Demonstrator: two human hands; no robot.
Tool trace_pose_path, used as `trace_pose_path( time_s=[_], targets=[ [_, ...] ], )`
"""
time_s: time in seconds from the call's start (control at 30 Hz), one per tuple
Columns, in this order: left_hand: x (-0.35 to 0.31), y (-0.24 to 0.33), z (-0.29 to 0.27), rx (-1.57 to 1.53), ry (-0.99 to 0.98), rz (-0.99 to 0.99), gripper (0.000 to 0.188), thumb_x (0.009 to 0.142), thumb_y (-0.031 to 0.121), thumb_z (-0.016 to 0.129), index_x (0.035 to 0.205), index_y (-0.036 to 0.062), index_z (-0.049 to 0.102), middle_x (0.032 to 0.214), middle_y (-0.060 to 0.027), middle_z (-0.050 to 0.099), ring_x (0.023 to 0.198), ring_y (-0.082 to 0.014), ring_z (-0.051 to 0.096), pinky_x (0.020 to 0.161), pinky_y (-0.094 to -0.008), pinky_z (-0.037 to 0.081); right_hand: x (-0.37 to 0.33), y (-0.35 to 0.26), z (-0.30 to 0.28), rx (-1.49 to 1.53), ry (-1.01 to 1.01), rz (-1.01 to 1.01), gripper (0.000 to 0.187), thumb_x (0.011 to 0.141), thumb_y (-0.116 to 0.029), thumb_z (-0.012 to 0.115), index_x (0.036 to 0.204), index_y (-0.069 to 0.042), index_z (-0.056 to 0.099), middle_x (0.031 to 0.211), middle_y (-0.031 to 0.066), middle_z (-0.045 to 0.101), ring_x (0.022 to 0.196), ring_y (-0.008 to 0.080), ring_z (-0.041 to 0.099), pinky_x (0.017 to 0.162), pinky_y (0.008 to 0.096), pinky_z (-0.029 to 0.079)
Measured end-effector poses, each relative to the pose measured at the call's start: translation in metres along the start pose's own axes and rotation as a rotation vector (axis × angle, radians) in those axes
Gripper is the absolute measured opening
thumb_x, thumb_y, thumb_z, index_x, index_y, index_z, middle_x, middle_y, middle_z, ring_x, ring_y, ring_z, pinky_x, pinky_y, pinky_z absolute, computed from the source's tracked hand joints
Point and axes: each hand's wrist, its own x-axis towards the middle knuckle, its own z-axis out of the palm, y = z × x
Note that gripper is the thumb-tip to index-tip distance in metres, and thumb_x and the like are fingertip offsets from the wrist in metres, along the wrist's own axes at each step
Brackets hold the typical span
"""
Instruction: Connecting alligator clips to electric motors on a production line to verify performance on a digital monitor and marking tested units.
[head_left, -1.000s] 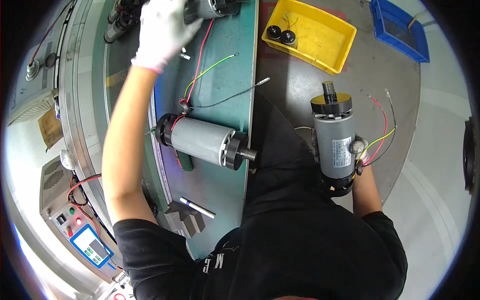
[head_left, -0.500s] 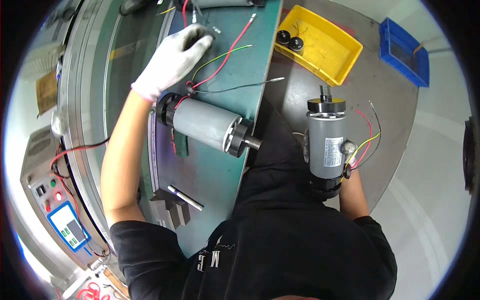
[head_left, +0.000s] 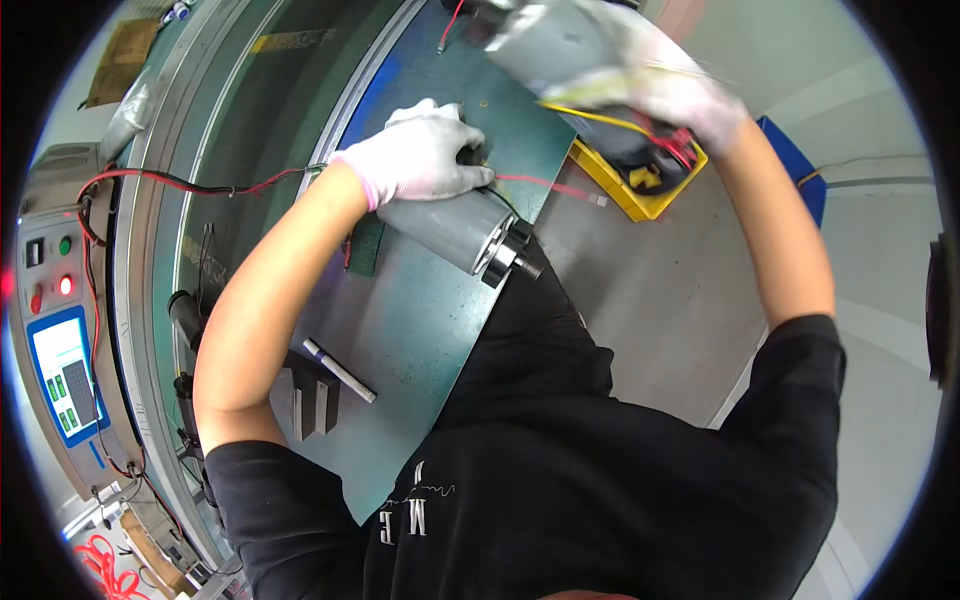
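A grey cylindrical motor (head_left: 450,228) lies on the green bench, its black end and threaded shaft reaching over the bench edge. Just above it is my left hand (head_left: 425,155), white-gloved, with fingers curled. A red wire and a dark wire emerge beside its thumb; part of the grip and the motor's rear end are hidden. Up at the far right, my right hand (head_left: 665,75), also gloved, grips a second grey motor (head_left: 560,50). That motor is smeared by motion, raised and tilted, with yellow and red wires at its lower end.
A yellow bin (head_left: 640,205) lies partly behind the raised motor, and a blue tray (head_left: 790,170) is farther right. A white marker (head_left: 340,371) and metal blocks (head_left: 315,400) rest on the near bench. A control box with a lit screen (head_left: 65,375) stands at the left.
My right hand has lifted the second motor from beside my lap to the far side. My left hand has come nearer, down onto the wires of the motor on the bench.
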Motion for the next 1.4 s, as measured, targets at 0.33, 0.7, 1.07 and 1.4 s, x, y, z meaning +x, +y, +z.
trace_pose_path(
  time_s=[0.33,0.7,1.07,1.4],
  targets=[
    [-0.109,0.015,0.022,0.034,0.308,0.162,0.078,0.079,0.029,0.088,0.148,0.0074,0.059,0.146,-0.0172,0.06,0.142,-0.0388,0.052,0.125,-0.0512,0.038,0.123,0.026,0.086,-0.793,-0.258,-0.002,0.079,0.066,-0.044,0.086,0.127,0.002,0.066,0.112,0.0277,0.075,0.109,0.0429,0.073,0.098,0.0465,0.058],
    [-0.129,-0.036,0.033,-0.311,0.751,-0.064,0.02,0.093,0.011,0.071,0.111,0.005,0.074,0.117,-0.0169,0.071,0.113,-0.0359,0.068,0.101,-0.0459,0.054,0.04,-0.007,0.029,-0.621,0.24,-0.311,0.03,0.101,-0.028,0.071,0.104,0.001,0.077,0.084,0.0224,0.073,0.078,0.035,0.074,0.076,0.0426,0.058],
    [-0.071,-0.128,0.094,-0.682,0.448,0.111,0.044,0.117,0.025,0.033,0.133,-0.0028,0.062,0.137,-0.0183,0.063,0.132,-0.0311,0.059,0.119,-0.0374,0.041,-0.112,-0.039,0.18,0.709,0.069,0.718,0.052,0.112,-0.044,0.056,0.135,0.003,0.056,0.079,0.0059,0.064,0.051,0.0098,0.059,0.045,0.0248,0.048],
    [-0.164,-0.008,0.031,-1.135,0.917,-0.075,0.046,0.093,0.034,0.059,0.116,-0.0052,0.067,0.112,-0.0136,0.068,0.108,-0.02,0.062,0.102,-0.0342,0.048,-0.155,-0.093,0.145,0.227,0.099,0.237,0.091,0.072,-0.014,0.097,0.149,0.007,0.052,0.142,0.0158,0.063,0.137,0.0232,0.057,0.12,0.038,0.04]
  ],
)
